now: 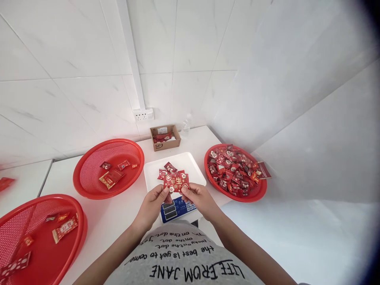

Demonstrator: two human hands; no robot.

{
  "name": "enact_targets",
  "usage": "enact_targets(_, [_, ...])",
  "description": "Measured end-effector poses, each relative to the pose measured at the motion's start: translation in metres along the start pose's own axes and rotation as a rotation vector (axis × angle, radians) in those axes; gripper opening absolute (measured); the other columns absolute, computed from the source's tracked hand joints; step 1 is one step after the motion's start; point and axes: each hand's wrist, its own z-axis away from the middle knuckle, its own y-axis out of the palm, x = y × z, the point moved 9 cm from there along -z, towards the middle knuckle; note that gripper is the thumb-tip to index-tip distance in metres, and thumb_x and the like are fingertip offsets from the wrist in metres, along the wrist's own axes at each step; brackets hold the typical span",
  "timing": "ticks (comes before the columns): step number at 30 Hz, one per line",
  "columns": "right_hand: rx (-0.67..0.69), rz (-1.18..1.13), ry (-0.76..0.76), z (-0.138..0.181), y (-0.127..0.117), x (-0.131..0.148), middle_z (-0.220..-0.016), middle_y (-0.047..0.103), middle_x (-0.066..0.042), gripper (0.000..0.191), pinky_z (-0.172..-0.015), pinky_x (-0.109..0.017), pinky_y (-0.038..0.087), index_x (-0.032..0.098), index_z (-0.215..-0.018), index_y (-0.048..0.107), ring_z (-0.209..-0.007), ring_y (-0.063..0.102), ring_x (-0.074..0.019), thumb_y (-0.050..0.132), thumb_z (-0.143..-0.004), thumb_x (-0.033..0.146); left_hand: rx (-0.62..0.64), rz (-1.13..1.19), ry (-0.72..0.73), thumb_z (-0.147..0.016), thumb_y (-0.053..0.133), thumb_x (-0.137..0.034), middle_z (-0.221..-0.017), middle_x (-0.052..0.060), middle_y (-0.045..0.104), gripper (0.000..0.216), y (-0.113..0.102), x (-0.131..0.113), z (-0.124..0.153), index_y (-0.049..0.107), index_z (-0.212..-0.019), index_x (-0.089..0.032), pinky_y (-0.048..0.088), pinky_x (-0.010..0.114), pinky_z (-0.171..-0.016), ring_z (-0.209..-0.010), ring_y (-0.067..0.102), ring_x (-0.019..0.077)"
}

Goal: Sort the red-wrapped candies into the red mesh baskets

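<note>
A red packet with gold lettering and white flower prints [176, 182] is stretched between my two hands, upright toward me. My left hand [156, 198] pinches its lower left corner, and my right hand [198, 197] pinches the lower right one. Behind it, a few more red packets [170, 167] show over the white tray of a digital scale [190, 164]; the held packet partly covers them. Below my hands is the scale's blue panel [175, 211] with its display windows and keys, partly hidden by my right hand.
A red basket heaped with small packets [207, 168] stands at the right. Two red baskets, one farther back [77, 186] and one nearer [81, 237], hold several packets at the left. A cardboard box [166, 145] and a clear bottle [187, 123] sit near the wall.
</note>
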Motion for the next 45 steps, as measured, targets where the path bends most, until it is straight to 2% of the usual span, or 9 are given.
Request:
enact_targets(8, [-0.040,0.078,-0.041,-0.002,-0.005,0.005,-0.060,0.056,0.000,0.032,-0.055,-0.025,0.037,0.019,-0.064,0.054,-0.057,0.048,-0.0123,0.051,-0.078,0.047,-0.027,-0.100,0.063,-0.084,0.044,-0.043,-0.066,-0.001,0.055,0.030,-0.004,-0.001,-0.003,0.053,-0.068,-0.019,0.041,0.027,-0.069,-0.067,0.052,0.0142])
enact_targets(13, [-0.276,0.582,-0.339,0.008,-0.011,0.033,-0.064,0.055,-0.002,0.026,-0.057,-0.027,0.036,0.020,-0.065,0.053,-0.061,0.047,-0.0144,0.045,-0.084,0.036,-0.258,-0.224,0.218,-0.080,0.052,-0.039,-0.114,0.007,0.054,0.032,-0.018,-0.015,0.001,0.049,-0.107,-0.022,0.043,0.032,-0.081,-0.098,0.053,0.0189])
enact_targets(18, [-0.265,0.756,-0.664,0.023,0.023,0.049,-0.085,0.059,-0.007,0.018,-0.072,-0.032,0.043,0.020,-0.077,0.059,-0.082,0.051,-0.0191,0.043,-0.084,0.023,0.065,-0.002,0.123,-0.082,0.050,-0.042,-0.118,0.008,0.058,0.039,0.019,-0.013,0.002,0.050,-0.115,-0.021,0.041,0.034,-0.093,-0.108,0.053,0.0203])
enact_targets(21, [-0.201,0.701,-0.708,0.028,0.032,0.048,-0.089,0.059,-0.007,0.018,-0.077,-0.034,0.044,0.021,-0.084,0.061,-0.087,0.051,-0.0193,0.043,-0.084,0.021,0.024,0.139,0.034,-0.079,0.054,-0.045,-0.113,0.009,0.062,0.039,0.017,-0.004,0.000,0.055,-0.107,-0.017,0.043,0.034,-0.090,-0.105,0.055,0.0214])
enact_targets(25, [-0.207,0.491,-0.642,0.031,0.020,0.041,-0.102,0.058,-0.007,0.018,-0.086,-0.038,0.043,0.023,-0.099,0.057,-0.098,0.052,-0.0199,0.048,-0.084,0.027,-0.018,0.369,-0.050,-0.079,0.056,-0.042,-0.112,0.010,0.063,0.035,0.007,0.011,-0.003,0.057,-0.102,-0.016,0.048,0.034,-0.084,-0.100,0.059,0.0210])
enact_targets(29, [-0.370,0.183,-0.329,0.020,-0.012,0.013,-0.102,0.056,-0.009,0.029,-0.077,-0.034,0.046,0.021,-0.105,0.047,-0.091,0.054,-0.0191,0.048,-0.082,0.038,0.024,0.464,-0.125,-0.077,0.060,-0.040,-0.105,0.009,0.065,0.033,0.009,0.013,0.000,0.058,-0.098,-0.015,0.051,0.035,-0.079,-0.089,0.063,0.0206])
enact_targets(33, [-0.101,-0.033,-0.094,0.006,0.003,-0.006,-0.073,0.054,-0.001,0.031,-0.062,-0.029,0.044,0.020,-0.084,0.049,-0.067,0.052,-0.0149,0.041,-0.084,0.050,0.099,0.412,-0.193,-0.074,0.062,-0.042,-0.097,0.007,0.067,0.033,0.019,0.012,0.007,0.059,-0.095,-0.016,0.052,0.034,-0.075,-0.081,0.065,0.0189])
enact_targets(35, [-0.044,0.003,-0.103,0.006,0.007,-0.002,-0.065,0.051,0.001,0.034,-0.059,-0.026,0.041,0.021,-0.073,0.049,-0.062,0.047,-0.0133,0.040,-0.083,0.052,0.139,0.372,-0.199,-0.075,0.060,-0.043,-0.096,0.007,0.067,0.034,0.024,0.011,0.010,0.059,-0.097,-0.017,0.052,0.033,-0.074,-0.081,0.064,0.0183])
enact_targets(45, [-0.177,0.172,-0.138,0.010,-0.004,0.005,-0.056,0.046,0.002,0.035,-0.053,-0.025,0.033,0.021,-0.061,0.046,-0.054,0.040,-0.0122,0.046,-0.079,0.051,0.187,0.116,-0.147,-0.073,0.061,-0.044,-0.087,0.004,0.065,0.033,0.025,0.006,0.009,0.058,-0.094,-0.017,0.049,0.031,-0.073,-0.077,0.059,0.0162])
